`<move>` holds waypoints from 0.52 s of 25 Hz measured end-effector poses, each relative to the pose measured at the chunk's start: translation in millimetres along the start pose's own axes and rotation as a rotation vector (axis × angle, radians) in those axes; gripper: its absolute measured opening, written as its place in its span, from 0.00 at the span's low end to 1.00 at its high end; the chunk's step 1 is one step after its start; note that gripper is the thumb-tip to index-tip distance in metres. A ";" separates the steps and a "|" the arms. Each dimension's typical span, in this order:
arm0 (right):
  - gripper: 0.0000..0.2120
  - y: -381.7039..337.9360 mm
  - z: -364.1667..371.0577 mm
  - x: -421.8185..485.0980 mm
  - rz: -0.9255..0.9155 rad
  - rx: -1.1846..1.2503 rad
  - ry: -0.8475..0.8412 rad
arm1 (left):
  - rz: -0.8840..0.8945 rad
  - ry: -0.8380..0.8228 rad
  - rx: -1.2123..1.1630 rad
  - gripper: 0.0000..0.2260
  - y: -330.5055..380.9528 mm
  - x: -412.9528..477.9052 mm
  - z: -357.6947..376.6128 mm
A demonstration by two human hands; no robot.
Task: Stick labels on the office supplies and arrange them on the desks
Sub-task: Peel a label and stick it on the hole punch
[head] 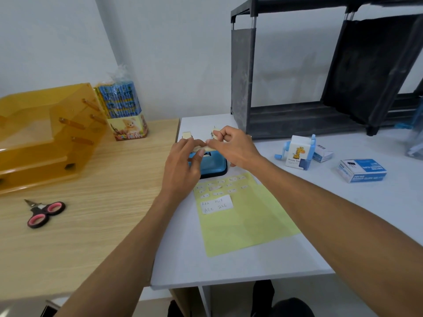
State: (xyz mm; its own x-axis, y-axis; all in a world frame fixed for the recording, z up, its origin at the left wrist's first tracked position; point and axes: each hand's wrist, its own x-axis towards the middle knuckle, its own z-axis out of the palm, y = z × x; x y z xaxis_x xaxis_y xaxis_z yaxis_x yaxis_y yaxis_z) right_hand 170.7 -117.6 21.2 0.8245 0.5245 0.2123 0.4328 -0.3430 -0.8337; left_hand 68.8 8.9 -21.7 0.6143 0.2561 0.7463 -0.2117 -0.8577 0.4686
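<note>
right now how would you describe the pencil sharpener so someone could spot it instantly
Start at the dark fabric shelf rack standing at the back of the white desk. Just in front of it, right of the person's hands, stands the pencil sharpener. Unlike the flat blue-and-white boxes beside it, it is upright, white and light blue, with a giraffe picture and a side crank.

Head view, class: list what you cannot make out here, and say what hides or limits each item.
- Blue item, head view: mostly covered by both hands.
- Small labels on the yellow sheet: writing too small.
- Thing pinched between left hand and right hand: hidden by fingers.
- Amber tray: cut by left edge.
</note>
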 end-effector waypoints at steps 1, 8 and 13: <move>0.11 0.3 0.4 0.1 0.003 0.001 -0.002 | -0.012 0.000 -0.003 0.09 -0.4 0.1 0.1; 0.08 1.1 1.3 -0.3 -0.006 0.020 -0.004 | -0.015 0.001 0.008 0.09 -1.0 -0.5 1.3; 0.04 -10.6 -7.8 -10.3 0.063 0.113 -0.088 | -0.133 -0.022 -0.072 0.12 7.4 -4.1 -3.9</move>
State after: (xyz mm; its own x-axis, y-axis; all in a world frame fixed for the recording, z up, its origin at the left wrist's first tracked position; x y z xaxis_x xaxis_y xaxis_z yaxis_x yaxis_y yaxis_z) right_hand 160.4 -125.5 31.9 0.8115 0.5727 0.1166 0.3335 -0.2900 -0.8970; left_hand 61.7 3.2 -19.5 0.6566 0.3553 0.6653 -0.1806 -0.7824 0.5961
